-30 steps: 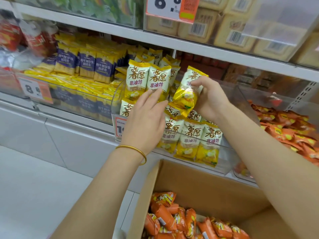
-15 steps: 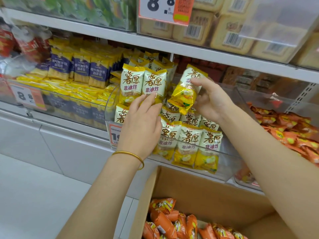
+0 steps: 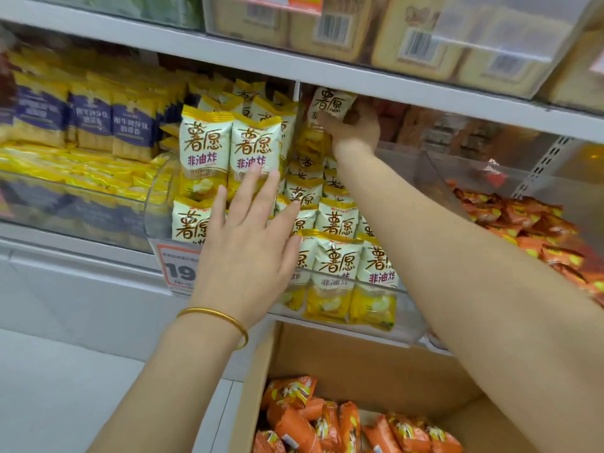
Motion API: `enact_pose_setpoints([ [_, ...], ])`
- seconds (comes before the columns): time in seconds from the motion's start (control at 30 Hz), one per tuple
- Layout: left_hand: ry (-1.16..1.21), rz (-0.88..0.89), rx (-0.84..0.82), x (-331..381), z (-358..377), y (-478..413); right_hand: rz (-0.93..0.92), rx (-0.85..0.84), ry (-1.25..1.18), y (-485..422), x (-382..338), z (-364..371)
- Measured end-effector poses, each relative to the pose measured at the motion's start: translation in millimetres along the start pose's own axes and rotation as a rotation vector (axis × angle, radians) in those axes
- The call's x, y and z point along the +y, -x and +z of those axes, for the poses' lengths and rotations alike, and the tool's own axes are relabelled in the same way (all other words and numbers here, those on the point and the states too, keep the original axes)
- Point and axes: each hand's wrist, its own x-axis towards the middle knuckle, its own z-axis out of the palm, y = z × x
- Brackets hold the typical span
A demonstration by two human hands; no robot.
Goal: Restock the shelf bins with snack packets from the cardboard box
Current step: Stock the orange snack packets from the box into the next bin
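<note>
Step in hand: a yellow-and-white packet point(image 3: 330, 103) is being placed at the back of the clear bin point(image 3: 157, 197); this is judged from the reach, not seen completed.

Right hand: the right hand point(image 3: 356, 130) is stretched deep into the bin, just under the shelf board point(image 3: 425, 89). Its fingers point(image 3: 327, 122) are curled round the packet's lower part, and the printed top is left showing above them.

Left hand: the left hand point(image 3: 248, 253) is held flat with its fingers point(image 3: 258, 191) straight and spread. Nothing is gripped. The fingertips are laid against the front upright packets point(image 3: 203, 148), apparently to steady them.

Key relation: the held packet is carried upright, its long axis roughly vertical, and it lies above and slightly left of the gripping fingers. The rear row is nearer the right hand and the front row nearer the left. The gap behind the stack lies below the packet, so a downward lowering is judged to be needed.

Risk: the packet's top is close beneath the shelf board. The stack could also be toppled forward if the left hand were lifted.

Supply: orange packets point(image 3: 313, 420) are seen in the cardboard box point(image 3: 359, 358) below. The same kind is piled in the neighbouring bin point(image 3: 523, 220) on the right.

Progress: the yellow bin looks nearly full.
</note>
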Motion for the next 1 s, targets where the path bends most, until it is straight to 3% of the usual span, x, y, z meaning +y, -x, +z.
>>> enact_pose_setpoints([
  [0.1,0.003,0.004,-0.001,-0.4,0.7,0.2,-0.073,-0.071,0.205,-4.4,6.4,10.7],
  [0.27,0.006,-0.008,0.008,0.6,1.1,0.2,-0.134,0.010,0.237,-10.7,8.3,16.2],
  [0.53,0.019,-0.016,0.019,0.9,2.7,-0.8,-0.112,-0.150,0.494,-8.6,17.1,14.4],
  [0.73,0.029,-0.019,0.016,0.4,2.2,-0.1,-0.046,-0.184,0.459,-2.1,18.2,8.2],
  [1.0,0.030,-0.016,0.008,-0.9,4.5,-0.5,-0.180,-0.264,0.551,1.4,24.5,3.4],
])
